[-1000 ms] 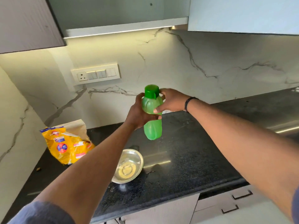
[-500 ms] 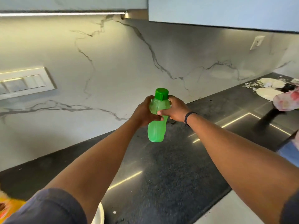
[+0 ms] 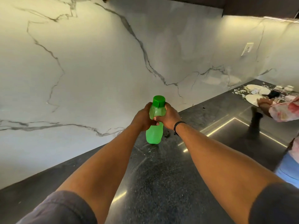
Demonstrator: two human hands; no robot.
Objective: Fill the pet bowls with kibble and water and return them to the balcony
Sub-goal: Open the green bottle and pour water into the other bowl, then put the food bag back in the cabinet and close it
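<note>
A green plastic bottle [image 3: 154,134] with a darker green cap [image 3: 159,101] hangs upright above the black counter [image 3: 155,178]. My left hand [image 3: 142,118] wraps its upper body from the left. My right hand [image 3: 169,116] grips it from the right just under the cap. The cap sits on the bottle. The steel bowl and the kibble bag are out of view.
A white marble backsplash [image 3: 97,70] rises behind the counter. At the far right another person's hand [image 3: 265,104] works among white plates [image 3: 252,97] and scraps. A wall socket [image 3: 247,49] sits above them. A flat glossy panel [image 3: 242,136] is set into the counter.
My view has swung to the right: the bowl, kibble bag and switch panel have left the frame. Both hands still hold the bottle, carried to the right along the counter.
</note>
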